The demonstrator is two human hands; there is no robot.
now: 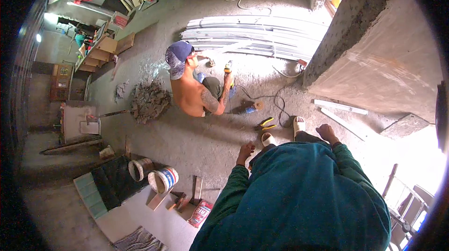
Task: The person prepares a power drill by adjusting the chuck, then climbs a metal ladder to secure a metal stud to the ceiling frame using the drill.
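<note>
- On the concrete floor (201, 141), just beyond the left sandal (267, 138): yellow-handled pliers (266, 122), lying flat.
- From the left hand (245, 151) to the pliers: forward and slightly rightward, well apart, with no contact.
- Long axis of the pliers roughly left to right, handles toward the right, dark head toward the left; handles somewhat splayed.
- From the right hand (327, 133): leftward and a little forward to the same pliers, across the right sandal (299, 124); farther than from the left hand.
- Left fingers partly curled, nothing visible between them; impossible to tell whether fully closed.
- Right fingers also bent inward, no held object visible; exact closure impossible to tell.
- Beyond the pliers: a blue angle grinder (248, 109) on its side, near a loose black cable (283, 107).
- Ahead and to the left: a crouching co-worker (189, 92), a yellow-and-black power tool (228, 68) in hand, facing a bundle of long metal profiles (252, 33).
- Ahead of the right hand: two pale strips (340, 106) on the floor.
</note>
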